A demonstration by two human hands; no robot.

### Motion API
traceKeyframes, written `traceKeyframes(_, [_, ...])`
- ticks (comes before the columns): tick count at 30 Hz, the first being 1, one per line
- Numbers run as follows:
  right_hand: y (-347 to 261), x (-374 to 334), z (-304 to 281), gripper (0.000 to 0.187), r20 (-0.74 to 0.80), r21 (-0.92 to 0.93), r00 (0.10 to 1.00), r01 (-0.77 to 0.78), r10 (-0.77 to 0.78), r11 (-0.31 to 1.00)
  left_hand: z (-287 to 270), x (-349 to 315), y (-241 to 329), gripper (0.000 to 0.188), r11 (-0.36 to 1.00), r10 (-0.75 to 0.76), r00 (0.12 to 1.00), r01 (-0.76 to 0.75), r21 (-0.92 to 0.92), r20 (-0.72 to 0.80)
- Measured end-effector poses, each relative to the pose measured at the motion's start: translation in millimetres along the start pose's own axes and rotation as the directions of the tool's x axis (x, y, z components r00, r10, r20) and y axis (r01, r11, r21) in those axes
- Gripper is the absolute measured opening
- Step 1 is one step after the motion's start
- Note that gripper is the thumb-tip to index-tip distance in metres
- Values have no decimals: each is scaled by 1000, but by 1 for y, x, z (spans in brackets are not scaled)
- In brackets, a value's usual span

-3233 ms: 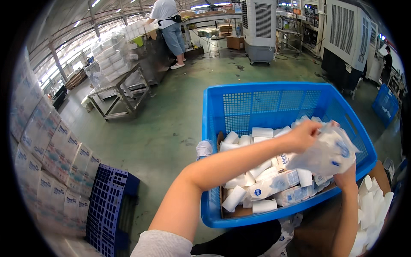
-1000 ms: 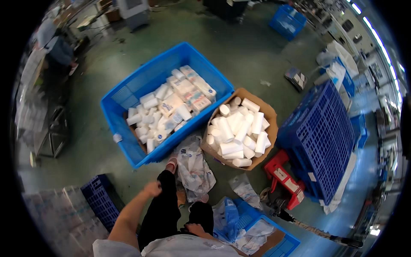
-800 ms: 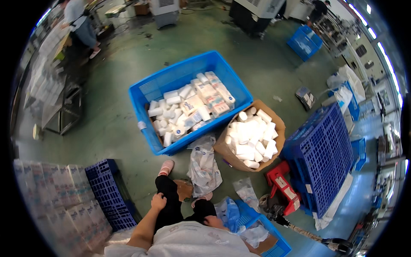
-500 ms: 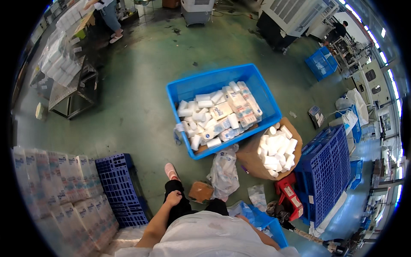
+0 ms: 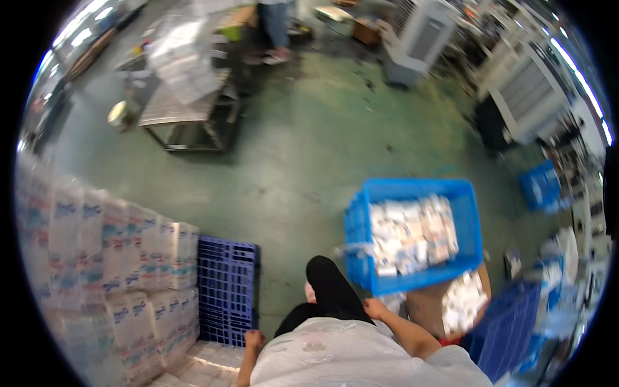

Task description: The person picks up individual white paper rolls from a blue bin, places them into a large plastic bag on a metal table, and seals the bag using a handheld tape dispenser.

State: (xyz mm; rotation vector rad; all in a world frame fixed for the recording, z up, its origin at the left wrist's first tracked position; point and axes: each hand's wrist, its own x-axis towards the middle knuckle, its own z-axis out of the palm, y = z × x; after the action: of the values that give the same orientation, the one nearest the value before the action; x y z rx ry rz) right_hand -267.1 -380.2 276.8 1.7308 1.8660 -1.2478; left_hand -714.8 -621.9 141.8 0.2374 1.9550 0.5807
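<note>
My left hand (image 5: 255, 338) hangs low beside my left leg, its fingers curled in, with nothing seen in it. It is nearest to a dark blue plastic pallet (image 5: 225, 284) standing on edge. At my right thigh is my right hand (image 5: 373, 308), also curled closed, and no object shows in it. Ahead of that hand stands a large blue crate (image 5: 420, 282) filled with white rolls and wrapped paper packs (image 5: 412, 235). Just right of it a brown sack or carton (image 5: 425, 311) holds loose white rolls (image 5: 463, 302). Motion blurs the picture.
Tall stacks of plastic-wrapped paper packs (image 5: 142, 251) rise at my left. A metal table (image 5: 174, 114) bearing wrapped bundles is at the far left, near a standing person (image 5: 276, 29). Air coolers (image 5: 419, 39) stand at the back. Blue pallets (image 5: 503, 322) lean at the right.
My view has swung left, so the crate and sack now sit further right and the metal table nearer the middle. My right hand has come into sight; my left hand has dropped to my side.
</note>
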Motion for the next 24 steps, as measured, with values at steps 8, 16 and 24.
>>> traceKeyframes(8, [-49, 185, -77, 37, 105, -31, 993, -46, 49, 998, 35, 55, 139, 17, 999, -18, 999, 19, 48, -28])
traceKeyframes(16, [-260, 381, -192, 26, 190, -331, 966, 229, -173, 916, -15, 126, 378, 17, 921, 148, 977, -193, -340, -154])
traceKeyframes(24, [-656, 531, -280, 29, 62, -225, 740, 664, -670, 713, -118, 246, 457, 17, 851, -69, 945, -112, -513, -320])
